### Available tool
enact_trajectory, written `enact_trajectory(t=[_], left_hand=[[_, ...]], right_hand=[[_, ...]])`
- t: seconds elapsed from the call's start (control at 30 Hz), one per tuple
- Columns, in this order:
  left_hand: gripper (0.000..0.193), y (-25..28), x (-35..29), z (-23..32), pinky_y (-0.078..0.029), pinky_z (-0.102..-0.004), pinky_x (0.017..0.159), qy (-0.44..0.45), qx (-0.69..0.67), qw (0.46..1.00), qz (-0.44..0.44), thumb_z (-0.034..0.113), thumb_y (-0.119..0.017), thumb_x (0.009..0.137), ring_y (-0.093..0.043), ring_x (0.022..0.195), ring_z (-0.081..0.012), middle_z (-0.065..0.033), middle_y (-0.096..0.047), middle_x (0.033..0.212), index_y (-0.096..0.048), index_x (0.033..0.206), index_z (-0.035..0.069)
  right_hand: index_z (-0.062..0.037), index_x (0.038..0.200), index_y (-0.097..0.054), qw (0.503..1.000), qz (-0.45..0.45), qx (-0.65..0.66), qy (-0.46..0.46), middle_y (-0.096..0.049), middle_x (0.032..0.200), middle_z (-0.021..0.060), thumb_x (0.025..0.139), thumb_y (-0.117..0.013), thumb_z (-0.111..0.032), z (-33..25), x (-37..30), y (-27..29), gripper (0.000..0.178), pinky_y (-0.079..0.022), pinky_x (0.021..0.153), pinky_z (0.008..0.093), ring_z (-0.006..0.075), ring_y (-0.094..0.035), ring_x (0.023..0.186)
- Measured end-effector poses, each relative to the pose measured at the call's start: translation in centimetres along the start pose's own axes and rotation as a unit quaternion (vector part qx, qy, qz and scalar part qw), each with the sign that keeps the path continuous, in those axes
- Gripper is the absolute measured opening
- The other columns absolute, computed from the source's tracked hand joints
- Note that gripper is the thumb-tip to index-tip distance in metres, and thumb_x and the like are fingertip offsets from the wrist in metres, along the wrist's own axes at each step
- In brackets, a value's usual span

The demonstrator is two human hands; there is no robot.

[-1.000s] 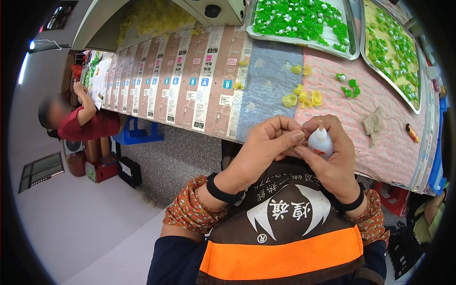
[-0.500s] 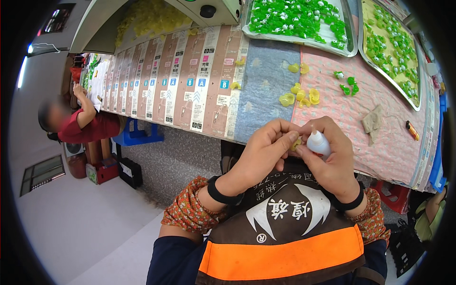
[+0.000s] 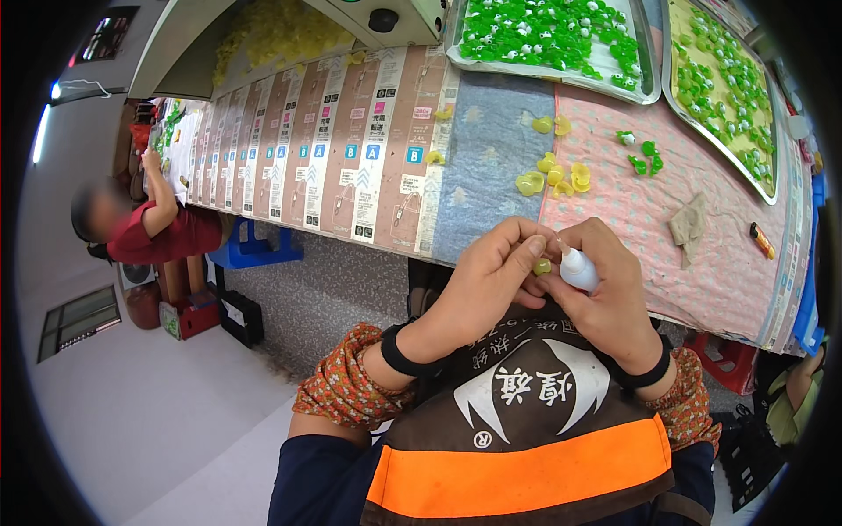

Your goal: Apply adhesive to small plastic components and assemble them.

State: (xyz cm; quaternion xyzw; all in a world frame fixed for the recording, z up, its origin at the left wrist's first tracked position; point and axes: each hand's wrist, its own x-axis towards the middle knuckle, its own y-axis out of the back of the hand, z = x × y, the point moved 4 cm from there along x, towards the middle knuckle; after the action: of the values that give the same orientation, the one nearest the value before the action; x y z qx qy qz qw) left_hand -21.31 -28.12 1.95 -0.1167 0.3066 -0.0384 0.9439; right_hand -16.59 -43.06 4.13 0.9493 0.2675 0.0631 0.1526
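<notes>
Between the thumb and fingers of my left hand (image 3: 494, 273) is a small yellow plastic piece (image 3: 542, 266). My right hand (image 3: 610, 285) is wrapped round a small white squeeze bottle (image 3: 579, 270) with a narrow nozzle. The bottle leans to the left, its tip close to the yellow piece; whether they touch I cannot tell. Both hands are together above the table's near edge, in front of my dark apron. Just beyond them lie several loose yellow cup-shaped pieces (image 3: 530, 183) on the blue and pink cloths.
Metal trays of green pieces with white balls (image 3: 553, 39) (image 3: 724, 96) stand at the back. Loose green pieces (image 3: 649, 149), a crumpled rag (image 3: 688, 230) and an orange-black tube (image 3: 761, 241) lie to the right. A pale machine housing (image 3: 289, 35) covers yellow pieces. Another person sits far left.
The bottle has tipped over to the left, its nozzle now nearer my left fingertips. The yellow piece has turned and shifted slightly left in my fingers. The other person's arm has moved.
</notes>
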Motion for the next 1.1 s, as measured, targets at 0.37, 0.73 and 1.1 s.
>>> enact_trajectory(t=[0.37, 0.73, 1.1], left_hand=[[0.022, -0.2, -0.2, -0.9, -0.058, -0.0325, 0.091, 0.074, -0.206, 0.974, -0.055, 0.020, -0.053, 0.104, -0.064, 0.105, -0.0133, -0.0046, -0.062, 0.113, -0.054, 0.122, 0.006], [0.038, -0.7, -0.1, 0.4, -0.045, -0.0406, 0.109, -0.050, -0.318, 0.946, -0.045, 0.021, -0.042, 0.106, -0.056, 0.127, -0.0264, -0.0175, -0.049, 0.145, -0.040, 0.141, 0.006], [0.049, -2.0, -1.1, 0.7, -0.043, -0.0335, 0.105, -0.047, -0.236, 0.969, -0.057, 0.030, -0.042, 0.108, -0.055, 0.122, -0.0164, -0.0103, -0.055, 0.136, -0.030, 0.152, 0.010]], right_hand=[[-0.0017, 0.104, -0.063, 0.999, 0.023, 0.020, 0.021, -0.066, 0.097, 0.0135, 0.077, -0.072, 0.003, -1.1, -0.1, 0.5, 0.028, -0.053, 0.076, 0.0370, 0.0279, -0.068, 0.086], [-0.0012, 0.112, -0.057, 0.994, 0.074, 0.066, -0.052, -0.064, 0.097, 0.0071, 0.082, -0.069, 0.007, -0.5, -0.8, 1.7, 0.033, -0.052, 0.078, 0.0267, 0.0142, -0.065, 0.087], [-0.0015, 0.114, -0.057, 0.997, 0.039, 0.063, -0.004, -0.064, 0.101, 0.0108, 0.080, -0.066, 0.009, -0.9, -0.4, 0.4, 0.036, -0.053, 0.080, 0.0327, 0.0215, -0.066, 0.092]])
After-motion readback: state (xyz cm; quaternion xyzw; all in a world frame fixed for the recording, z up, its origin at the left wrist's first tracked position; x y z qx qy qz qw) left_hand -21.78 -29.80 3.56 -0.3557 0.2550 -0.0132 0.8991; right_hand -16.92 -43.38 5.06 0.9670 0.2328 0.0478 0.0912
